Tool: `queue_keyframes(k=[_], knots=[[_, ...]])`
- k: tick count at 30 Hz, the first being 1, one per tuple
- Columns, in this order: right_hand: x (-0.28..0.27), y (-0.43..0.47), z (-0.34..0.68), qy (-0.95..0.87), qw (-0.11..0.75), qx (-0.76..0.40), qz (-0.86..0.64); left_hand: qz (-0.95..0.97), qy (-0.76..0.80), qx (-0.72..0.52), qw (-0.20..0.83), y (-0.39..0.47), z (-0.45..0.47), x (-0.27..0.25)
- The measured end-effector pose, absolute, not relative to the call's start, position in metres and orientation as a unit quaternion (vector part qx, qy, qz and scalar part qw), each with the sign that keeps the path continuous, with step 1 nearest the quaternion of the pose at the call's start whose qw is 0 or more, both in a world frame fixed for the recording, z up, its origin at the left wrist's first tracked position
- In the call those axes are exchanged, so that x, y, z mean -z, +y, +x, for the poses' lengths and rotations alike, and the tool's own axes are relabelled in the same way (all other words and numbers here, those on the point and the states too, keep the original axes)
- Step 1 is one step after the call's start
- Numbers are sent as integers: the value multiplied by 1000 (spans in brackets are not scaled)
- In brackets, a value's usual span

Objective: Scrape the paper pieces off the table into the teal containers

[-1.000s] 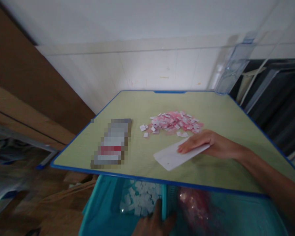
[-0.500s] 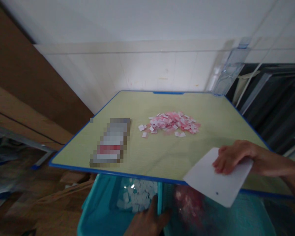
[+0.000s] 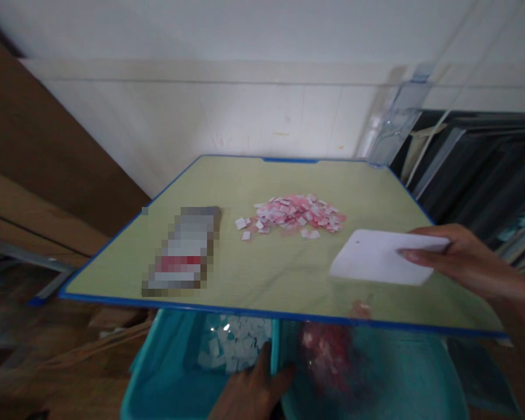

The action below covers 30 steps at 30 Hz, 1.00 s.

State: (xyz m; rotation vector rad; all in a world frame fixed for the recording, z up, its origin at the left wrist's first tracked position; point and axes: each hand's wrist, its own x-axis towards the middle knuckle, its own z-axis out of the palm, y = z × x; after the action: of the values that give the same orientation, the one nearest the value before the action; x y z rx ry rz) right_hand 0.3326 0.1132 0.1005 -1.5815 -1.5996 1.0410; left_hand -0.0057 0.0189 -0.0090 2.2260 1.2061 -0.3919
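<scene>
My right hand pinches a thin white sheet with a small hole near one corner. The sheet is tilted above the right side of the pale yellow table. Beyond it lies a heap of small pink and white square pieces, several strays around it. Low in view, my left hand grips the adjoining rims between a turquoise bin and a turquoise basket. White squares fill part of the bin; a blurred red and pink mass is in the basket.
A pixelated flat object lies on the table's left. A clear plastic bottle stands at the far right corner by the wall. Dark panels lean at right. A blurred pink patch shows at the table's front edge.
My right hand has turned over and lifted the white sheet from the front edge back over the table. My left hand stays on the rims. The view has shifted slightly.
</scene>
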Motion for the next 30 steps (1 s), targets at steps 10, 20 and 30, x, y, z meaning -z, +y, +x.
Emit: queue_keyframes(k=[10, 20, 30], knots=[[-96, 110, 317, -565, 262, -500, -602, 826, 459, 152, 291, 19, -4, 4], [-114, 67, 296, -625, 242, -401, -624, 832, 473, 105, 269, 13, -3, 4], [-112, 51, 299, -675, 247, -315, -620, 837, 472, 71, 270, 12, -3, 9]])
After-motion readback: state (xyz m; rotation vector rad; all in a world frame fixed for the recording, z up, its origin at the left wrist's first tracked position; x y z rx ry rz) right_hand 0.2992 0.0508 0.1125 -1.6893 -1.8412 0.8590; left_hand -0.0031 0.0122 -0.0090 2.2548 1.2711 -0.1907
